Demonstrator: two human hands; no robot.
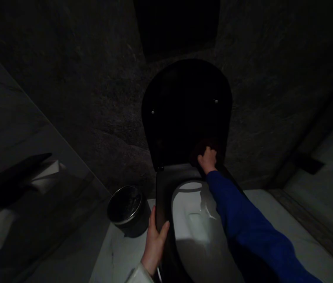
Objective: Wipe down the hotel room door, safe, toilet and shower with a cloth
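In the dim head view, a toilet with a raised black lid (184, 102), a black seat (165, 196) and a white bowl (196, 220) stands against the wall. My right hand (207, 159), in a blue sleeve, reaches over the bowl to the lower right of the lid near the hinge. Its curled fingers press a dark reddish cloth (197, 151) there; the cloth barely shows in the dark. My left hand (154, 237) grips the left edge of the seat, thumb on top and fingers along the outer side.
A dark round bin (129, 212) with a shiny rim stands on the pale floor left of the toilet. On the left wall, a black holder (13, 173) carries white paper (47, 173). A black panel (181, 23) is above the lid, and a dark fitting (310, 163) is at right.
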